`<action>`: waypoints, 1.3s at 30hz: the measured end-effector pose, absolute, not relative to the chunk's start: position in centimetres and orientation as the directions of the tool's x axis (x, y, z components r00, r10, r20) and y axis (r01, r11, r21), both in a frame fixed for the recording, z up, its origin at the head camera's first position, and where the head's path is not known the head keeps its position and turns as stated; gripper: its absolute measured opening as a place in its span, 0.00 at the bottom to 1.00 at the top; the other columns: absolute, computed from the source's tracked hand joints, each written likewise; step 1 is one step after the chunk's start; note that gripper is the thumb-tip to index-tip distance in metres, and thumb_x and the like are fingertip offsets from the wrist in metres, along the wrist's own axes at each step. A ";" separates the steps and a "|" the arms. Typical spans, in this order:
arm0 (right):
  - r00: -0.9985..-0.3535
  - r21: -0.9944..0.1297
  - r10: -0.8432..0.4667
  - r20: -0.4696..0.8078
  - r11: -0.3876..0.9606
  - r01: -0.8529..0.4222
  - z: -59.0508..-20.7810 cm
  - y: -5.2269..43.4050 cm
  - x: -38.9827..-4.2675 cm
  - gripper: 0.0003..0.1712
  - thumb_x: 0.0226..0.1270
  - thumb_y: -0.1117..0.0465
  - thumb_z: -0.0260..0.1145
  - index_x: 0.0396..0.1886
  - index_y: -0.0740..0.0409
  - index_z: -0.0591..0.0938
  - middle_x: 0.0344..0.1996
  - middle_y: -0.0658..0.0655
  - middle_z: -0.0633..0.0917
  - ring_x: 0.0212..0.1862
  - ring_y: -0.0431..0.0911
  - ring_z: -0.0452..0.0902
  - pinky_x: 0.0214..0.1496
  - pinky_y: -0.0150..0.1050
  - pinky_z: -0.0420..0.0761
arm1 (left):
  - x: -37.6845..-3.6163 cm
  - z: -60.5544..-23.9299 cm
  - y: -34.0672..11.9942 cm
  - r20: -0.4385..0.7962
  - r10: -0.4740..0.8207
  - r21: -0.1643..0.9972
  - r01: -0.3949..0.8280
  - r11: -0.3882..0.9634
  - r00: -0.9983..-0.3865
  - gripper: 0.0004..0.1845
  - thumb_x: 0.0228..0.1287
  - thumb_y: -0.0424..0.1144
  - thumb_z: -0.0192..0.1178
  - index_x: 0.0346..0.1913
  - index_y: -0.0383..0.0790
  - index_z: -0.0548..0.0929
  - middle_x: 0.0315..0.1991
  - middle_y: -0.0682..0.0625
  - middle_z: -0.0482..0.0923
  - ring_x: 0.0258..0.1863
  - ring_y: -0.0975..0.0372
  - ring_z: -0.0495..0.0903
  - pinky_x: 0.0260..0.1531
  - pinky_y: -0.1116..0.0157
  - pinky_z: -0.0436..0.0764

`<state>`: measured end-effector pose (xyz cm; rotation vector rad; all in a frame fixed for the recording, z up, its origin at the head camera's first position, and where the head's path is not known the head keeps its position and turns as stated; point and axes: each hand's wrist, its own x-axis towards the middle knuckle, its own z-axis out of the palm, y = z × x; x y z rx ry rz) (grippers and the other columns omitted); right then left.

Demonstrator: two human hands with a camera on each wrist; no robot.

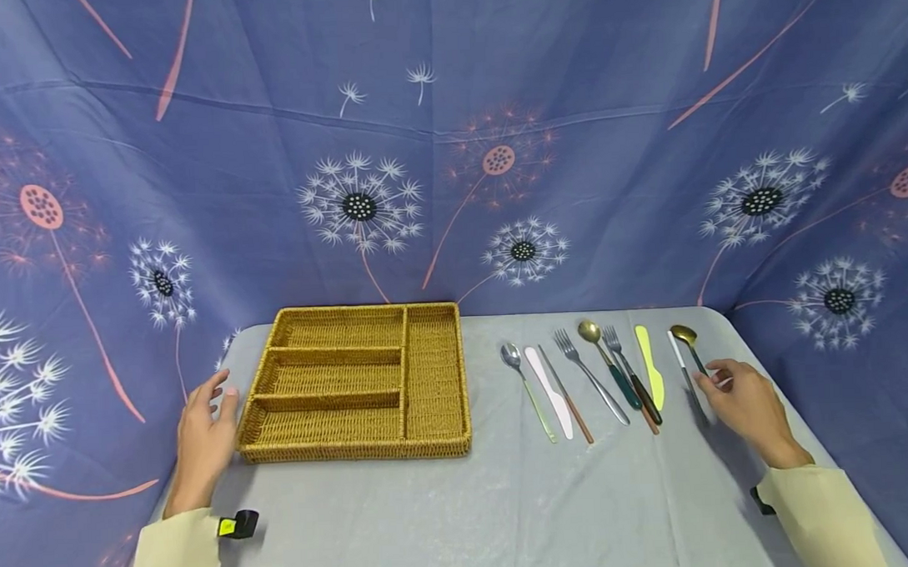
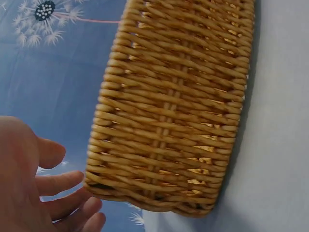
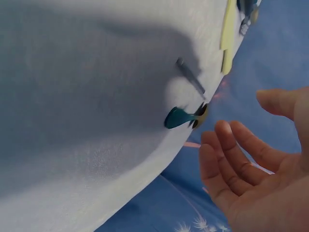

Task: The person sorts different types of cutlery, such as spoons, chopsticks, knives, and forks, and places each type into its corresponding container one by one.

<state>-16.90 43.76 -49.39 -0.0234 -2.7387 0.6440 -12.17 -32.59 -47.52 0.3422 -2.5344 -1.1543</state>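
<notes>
My left hand [image 1: 207, 434] is beside the left side of a woven cutlery tray [image 1: 463, 383], its fingers loosely spread and holding nothing. In the left wrist view, the fingertips come right up to the tray's lower corner. At the right, my right hand [image 1: 747, 407] hovers by a gold spoon [image 1: 684, 335] with a dark green handle. The right wrist view shows that hand's thumb apart from its bent fingers, with nothing between them and the spoon's green handle [image 3: 177, 118] beyond. A slim utensil with a white end [image 1: 677, 351] lies just left of the spoon.
Left of the spoon lie a yellow knife [image 1: 655, 377], a dark-handled fork [image 1: 637, 377], another gold spoon [image 1: 591, 332], a silver fork [image 1: 592, 379], a pink knife [image 1: 551, 393] and a silver spoon [image 1: 512, 356]. Patterned cloth [image 1: 432, 84] rises behind the table.
</notes>
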 end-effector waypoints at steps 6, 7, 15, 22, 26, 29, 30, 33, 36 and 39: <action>-0.964 -0.431 0.113 0.241 0.902 -0.002 -49.8 44.6 -18.2 0.24 0.76 0.59 0.71 0.54 0.80 0.82 0.37 0.73 0.85 0.33 0.62 0.83 0.22 0.41 0.74 | -12.9 -48.3 -33.0 0.115 -0.307 0.753 -0.119 0.648 -0.945 0.30 0.91 0.47 0.38 0.84 0.34 0.60 0.78 0.24 0.60 0.68 0.28 0.68 0.63 0.31 0.69; -0.967 -0.431 0.117 0.225 0.902 0.009 -49.9 44.7 -18.3 0.25 0.76 0.59 0.70 0.54 0.80 0.81 0.37 0.74 0.85 0.33 0.61 0.83 0.22 0.41 0.74 | -13.0 -48.3 -33.0 0.106 -0.300 0.753 -0.120 0.647 -0.948 0.31 0.91 0.47 0.37 0.84 0.34 0.60 0.78 0.24 0.60 0.68 0.28 0.68 0.63 0.31 0.69; -0.984 -0.421 0.111 0.137 0.906 0.043 -50.7 45.7 -19.4 0.25 0.75 0.58 0.69 0.52 0.81 0.82 0.35 0.73 0.86 0.32 0.59 0.83 0.23 0.43 0.75 | -13.4 -49.2 -32.7 0.091 -0.258 0.741 -0.107 0.663 -0.962 0.30 0.91 0.45 0.34 0.83 0.30 0.61 0.78 0.25 0.61 0.74 0.28 0.64 0.70 0.31 0.65; -0.986 -0.410 0.096 0.139 0.911 0.031 -50.6 45.6 -19.7 0.21 0.72 0.63 0.70 0.50 0.82 0.81 0.34 0.73 0.86 0.35 0.65 0.83 0.30 0.58 0.81 | -13.8 -49.8 -32.5 0.030 -0.270 0.768 -0.150 0.623 -0.962 0.33 0.91 0.51 0.31 0.85 0.33 0.59 0.80 0.26 0.59 0.78 0.30 0.59 0.75 0.32 0.60; -0.980 -0.403 0.100 0.169 0.915 0.024 -50.8 45.7 -19.8 0.17 0.70 0.67 0.70 0.48 0.81 0.83 0.32 0.70 0.85 0.35 0.65 0.83 0.32 0.59 0.80 | -14.0 -50.2 -32.5 -0.001 -0.269 0.781 -0.169 0.601 -0.963 0.35 0.90 0.55 0.33 0.85 0.35 0.59 0.80 0.26 0.59 0.79 0.30 0.58 0.76 0.31 0.59; -0.978 -0.407 0.107 0.180 0.913 0.025 -51.0 45.8 -19.8 0.16 0.69 0.68 0.69 0.47 0.81 0.83 0.30 0.68 0.84 0.33 0.61 0.81 0.29 0.49 0.76 | -14.1 -50.5 -32.5 0.010 -0.265 0.788 -0.155 0.596 -0.964 0.36 0.90 0.56 0.33 0.85 0.34 0.59 0.80 0.25 0.59 0.79 0.30 0.56 0.76 0.31 0.59; -0.978 -0.409 0.110 0.180 0.912 0.027 -51.0 45.8 -19.9 0.16 0.69 0.68 0.69 0.47 0.81 0.83 0.30 0.67 0.84 0.32 0.59 0.80 0.28 0.46 0.75 | -14.1 -50.6 -32.5 0.015 -0.266 0.791 -0.151 0.593 -0.964 0.36 0.90 0.56 0.34 0.84 0.33 0.60 0.80 0.26 0.59 0.79 0.30 0.56 0.77 0.32 0.58; -0.979 -0.416 0.116 0.170 0.909 0.035 -51.2 45.8 -19.9 0.16 0.69 0.68 0.68 0.47 0.82 0.82 0.30 0.66 0.83 0.30 0.56 0.79 0.27 0.42 0.73 | -14.1 -50.7 -32.5 0.021 -0.267 0.792 -0.147 0.593 -0.964 0.35 0.90 0.55 0.34 0.84 0.33 0.60 0.80 0.26 0.59 0.79 0.30 0.56 0.77 0.32 0.58; -0.979 -0.418 0.118 0.165 0.907 0.039 -51.3 45.8 -20.0 0.16 0.69 0.68 0.67 0.46 0.82 0.81 0.29 0.66 0.82 0.29 0.55 0.78 0.25 0.41 0.72 | -14.1 -50.6 -32.4 0.006 -0.267 0.794 -0.158 0.587 -0.964 0.35 0.90 0.56 0.34 0.85 0.34 0.60 0.80 0.26 0.59 0.80 0.31 0.55 0.77 0.32 0.57; -0.979 -0.417 0.121 0.165 0.908 0.042 -51.3 45.7 -20.0 0.15 0.68 0.69 0.66 0.45 0.82 0.81 0.29 0.66 0.82 0.29 0.56 0.78 0.25 0.41 0.72 | -14.0 -50.5 -32.3 -0.002 -0.266 0.796 -0.162 0.583 -0.964 0.35 0.90 0.55 0.34 0.85 0.35 0.60 0.80 0.27 0.59 0.81 0.31 0.55 0.78 0.33 0.57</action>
